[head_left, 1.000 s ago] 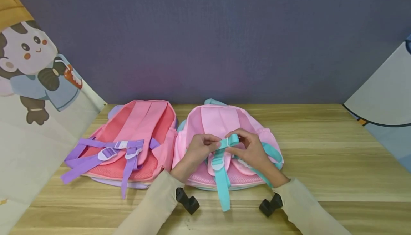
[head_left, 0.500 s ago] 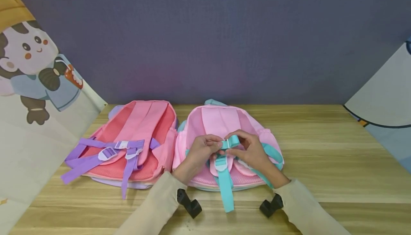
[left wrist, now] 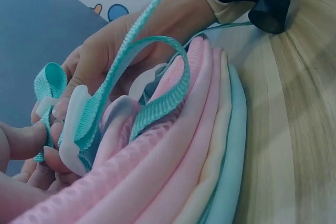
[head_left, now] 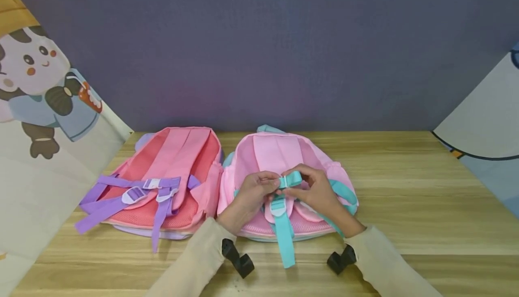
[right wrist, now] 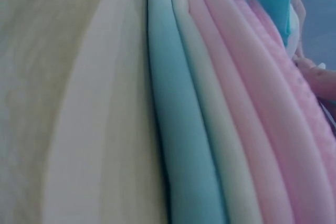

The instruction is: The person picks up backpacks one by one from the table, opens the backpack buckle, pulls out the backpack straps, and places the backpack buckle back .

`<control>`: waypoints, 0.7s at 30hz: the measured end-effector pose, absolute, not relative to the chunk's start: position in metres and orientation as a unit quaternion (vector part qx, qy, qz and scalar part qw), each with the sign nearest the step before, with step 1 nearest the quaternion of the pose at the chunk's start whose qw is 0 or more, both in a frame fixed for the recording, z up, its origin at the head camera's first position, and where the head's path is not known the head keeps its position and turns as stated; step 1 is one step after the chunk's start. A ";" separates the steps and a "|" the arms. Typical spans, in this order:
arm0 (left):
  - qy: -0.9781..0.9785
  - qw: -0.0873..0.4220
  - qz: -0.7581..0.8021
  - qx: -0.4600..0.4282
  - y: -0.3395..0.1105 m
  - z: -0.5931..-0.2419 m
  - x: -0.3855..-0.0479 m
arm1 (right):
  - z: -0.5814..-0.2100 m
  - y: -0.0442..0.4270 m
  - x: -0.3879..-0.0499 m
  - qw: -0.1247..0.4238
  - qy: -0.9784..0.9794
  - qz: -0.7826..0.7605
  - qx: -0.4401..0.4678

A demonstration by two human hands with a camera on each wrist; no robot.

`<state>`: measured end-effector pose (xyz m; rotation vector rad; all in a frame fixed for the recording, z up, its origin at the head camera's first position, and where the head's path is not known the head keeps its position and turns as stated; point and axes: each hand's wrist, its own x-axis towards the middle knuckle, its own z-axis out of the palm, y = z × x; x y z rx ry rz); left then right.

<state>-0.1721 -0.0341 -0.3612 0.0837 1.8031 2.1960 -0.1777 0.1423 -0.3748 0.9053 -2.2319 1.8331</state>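
A light pink backpack [head_left: 279, 146] lies with its strap side up. Over its lower half both hands pinch a teal chest strap [head_left: 294, 178] with a small white buckle piece [head_left: 285, 181]. My left hand [head_left: 252, 197] holds the strap left of that piece, and my right hand [head_left: 316, 189] pinches the folded loop on its right. In the left wrist view the loop [left wrist: 50, 80] stands up between the fingertips, beside a larger white strap adjuster [left wrist: 75, 129]. Below the hands a teal shoulder strap [head_left: 286, 245] hangs toward the front. Fingers partly hide the buckle piece.
A coral-pink backpack [head_left: 170, 153] with purple straps [head_left: 103, 216] lies against the left side of the light pink one. Both are on a wooden table [head_left: 421, 198] in front of a dark grey panel [head_left: 284, 53]. Black wrist cameras [head_left: 243, 263] hang below the sleeves.
My left hand has shifted slightly right along the strap toward the buckle piece. The hanging teal strap end has swung a little right. My right hand has stayed nearly in place.
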 end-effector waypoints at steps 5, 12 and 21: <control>0.656 0.117 0.745 0.032 -0.033 -0.362 -0.171 | -0.374 0.142 -0.177 0.049 -0.732 0.612 0.294; 0.659 0.100 0.745 0.018 -0.035 -0.358 -0.170 | -0.377 0.142 -0.178 0.078 -0.730 0.614 0.290; 0.641 0.138 0.755 0.003 -0.036 -0.360 -0.172 | -0.377 0.142 -0.180 0.070 -0.726 0.614 0.301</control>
